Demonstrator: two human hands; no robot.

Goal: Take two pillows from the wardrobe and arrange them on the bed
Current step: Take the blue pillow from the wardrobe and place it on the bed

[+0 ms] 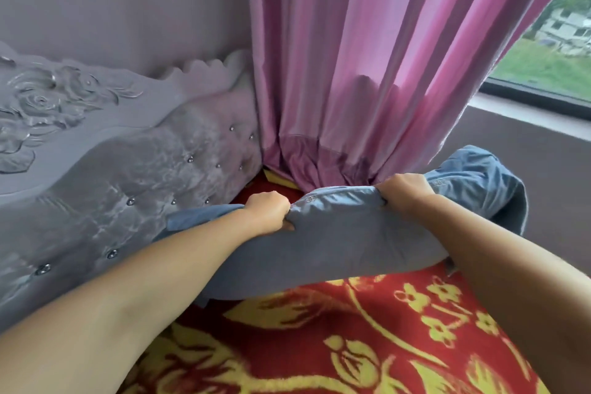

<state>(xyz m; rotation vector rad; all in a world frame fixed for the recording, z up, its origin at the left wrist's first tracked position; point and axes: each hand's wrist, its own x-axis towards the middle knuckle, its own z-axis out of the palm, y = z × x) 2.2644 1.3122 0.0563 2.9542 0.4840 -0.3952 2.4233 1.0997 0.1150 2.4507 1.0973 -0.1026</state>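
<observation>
A blue-grey pillow (pixel 335 243) lies across the head end of the bed, on a red blanket with yellow flowers (pixel 367 339). My left hand (pixel 268 211) grips the pillow's far edge near its middle, fingers curled into the fabric. My right hand (pixel 404 192) grips the same edge further right. The pillow's right end (pixel 479 182) bunches up toward the wall under the window. I see only this one pillow; the wardrobe is out of view.
A grey tufted headboard (pixel 128 176) with carved roses runs along the left. A pink curtain (pixel 367 73) hangs into the corner behind the pillow. A window (pixel 550 54) and its sill are at the right.
</observation>
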